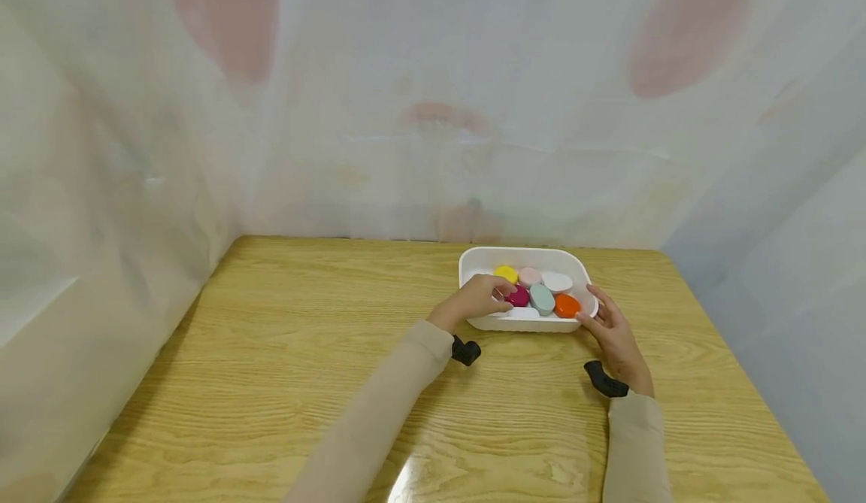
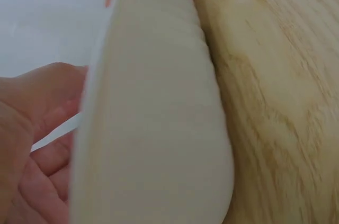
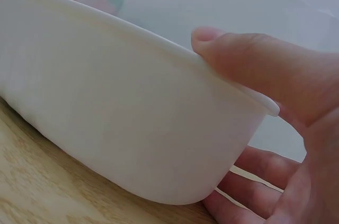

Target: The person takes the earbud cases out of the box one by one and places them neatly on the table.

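Observation:
A white plastic tray point(image 1: 528, 325) with rounded corners holds several smooth, oval pieces. My left hand point(image 1: 482, 296) reaches over its left side, thumb and fingers pinching the magenta oval piece point(image 1: 519, 297) inside. At the right end, my right hand point(image 1: 612, 334) grips the tray, its thumb point(image 3: 228, 49) over the rim and the other fingers around the outer wall. Beside the magenta piece lie a grey-green piece point(image 1: 542, 300) and an orange piece point(image 1: 567, 306). In the left wrist view the tray wall point(image 2: 153, 102) hides the left fingertips.
Yellow point(image 1: 505, 273), pink point(image 1: 530, 277) and white point(image 1: 558, 283) pieces lie along the tray's far side. Another white piece point(image 1: 523, 313) is by the near wall. Under the tray is a wood-grain table point(image 1: 304, 353), enclosed by pale curtains point(image 1: 338, 149) at the back and sides.

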`<state>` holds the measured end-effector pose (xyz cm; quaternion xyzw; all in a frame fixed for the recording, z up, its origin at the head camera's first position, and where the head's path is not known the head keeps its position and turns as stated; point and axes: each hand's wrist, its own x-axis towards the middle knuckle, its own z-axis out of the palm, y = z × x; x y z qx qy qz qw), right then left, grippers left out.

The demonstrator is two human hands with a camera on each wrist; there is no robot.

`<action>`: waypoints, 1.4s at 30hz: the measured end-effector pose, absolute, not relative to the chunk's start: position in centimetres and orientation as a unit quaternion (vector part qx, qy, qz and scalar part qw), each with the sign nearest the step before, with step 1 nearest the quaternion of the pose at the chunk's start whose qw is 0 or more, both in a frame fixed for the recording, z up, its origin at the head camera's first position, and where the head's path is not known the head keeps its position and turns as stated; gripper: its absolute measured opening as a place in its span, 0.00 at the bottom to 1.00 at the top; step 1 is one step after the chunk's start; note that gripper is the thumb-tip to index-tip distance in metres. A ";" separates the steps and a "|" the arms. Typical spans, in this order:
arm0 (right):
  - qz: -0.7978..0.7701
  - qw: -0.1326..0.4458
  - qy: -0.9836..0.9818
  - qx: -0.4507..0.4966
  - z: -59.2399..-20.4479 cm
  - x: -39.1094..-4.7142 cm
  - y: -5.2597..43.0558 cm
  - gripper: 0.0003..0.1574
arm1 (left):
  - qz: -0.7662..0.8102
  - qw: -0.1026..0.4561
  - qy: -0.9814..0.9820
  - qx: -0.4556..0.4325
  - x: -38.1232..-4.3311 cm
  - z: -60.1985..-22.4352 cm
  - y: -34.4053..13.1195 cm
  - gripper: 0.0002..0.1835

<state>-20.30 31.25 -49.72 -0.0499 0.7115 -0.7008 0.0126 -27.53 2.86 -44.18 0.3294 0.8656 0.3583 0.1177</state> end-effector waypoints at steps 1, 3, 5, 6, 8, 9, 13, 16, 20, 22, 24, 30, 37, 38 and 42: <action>-0.697 0.014 0.716 -0.048 -49.7 -20.3 31.2 0.43 | 0.354 0.116 0.870 0.321 -27.7 -44.3 3.2 0.17; -0.690 0.015 0.722 -0.045 -49.7 -20.3 31.2 0.43 | 0.354 0.112 0.879 0.298 -28.1 -44.7 3.7 0.17; -0.687 0.016 0.726 -0.043 -49.7 -20.4 31.3 0.43 | 0.360 0.106 0.885 0.274 -28.5 -45.0 4.3 0.17; -0.687 0.016 0.726 -0.041 -49.6 -20.3 31.3 0.43 | 0.361 0.102 0.888 0.264 -28.6 -45.1 4.5 0.17; -0.692 0.016 0.721 -0.039 -49.6 -20.3 31.2 0.44 | 0.366 0.097 0.892 0.247 -28.8 -45.3 5.0 0.18; -0.694 0.016 0.719 -0.039 -49.6 -20.3 31.2 0.44 | 0.366 0.098 0.893 0.242 -28.8 -45.3 5.2 0.19; -0.703 0.015 0.710 -0.039 -49.5 -20.2 31.2 0.44 | 0.343 0.093 0.903 0.240 -29.0 -45.5 6.0 0.21; -0.705 0.011 0.708 -0.044 -49.4 -20.1 31.1 0.43 | 0.318 0.091 0.913 0.238 -28.9 -45.4 6.4 0.21; -0.706 0.009 0.707 -0.053 -49.3 -20.0 31.0 0.42 | 0.279 0.092 0.925 0.241 -28.6 -45.4 6.7 0.22; -0.707 0.010 0.705 -0.055 -49.4 -19.9 31.0 0.42 | 0.253 0.093 0.931 0.245 -28.5 -45.5 6.8 0.24; -0.708 0.012 0.704 -0.056 -49.4 -19.9 31.1 0.42 | 0.229 0.092 0.937 0.249 -28.4 -45.5 6.9 0.26; -0.718 0.009 0.694 -0.056 -49.6 -20.0 31.2 0.42 | 0.171 0.084 0.944 0.269 -28.4 -45.5 7.0 0.30; -0.716 0.010 0.695 -0.059 -49.4 -20.0 31.0 0.41 | 0.149 0.056 0.951 0.266 -28.5 -45.6 6.6 0.27; -0.716 0.009 0.696 -0.060 -49.4 -20.0 31.0 0.41 | 0.146 0.054 0.952 0.264 -28.5 -45.6 6.5 0.26; -0.715 0.008 0.696 -0.061 -49.3 -19.9 30.9 0.41 | 0.162 0.055 0.952 0.254 -28.5 -45.5 6.3 0.24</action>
